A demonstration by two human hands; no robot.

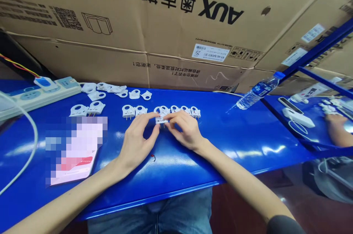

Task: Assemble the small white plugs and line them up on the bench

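Between the fingertips of both hands is a white plug [161, 119] with a ring-shaped top and metal prongs pointing down. My left hand [139, 136] pinches it from the left with thumb and forefinger. From the right, the fingers of my right hand [185, 129] close on the same plug. Just behind it stands a row of similar white ring-topped plugs [195, 112], partly hidden by my fingers. Two more plugs [128, 111] stand to the left of my left hand. A small red-and-black piece [152, 157] lies on the table below the hands.
Further plugs [134, 94] and white parts lie along the back left, by a power strip [30, 96]. A phone [77, 156] lies at left on the blue table [220, 156]. A water bottle [259, 90] leans at right near a blue frame. Another person's hand [338, 127] is beyond it.
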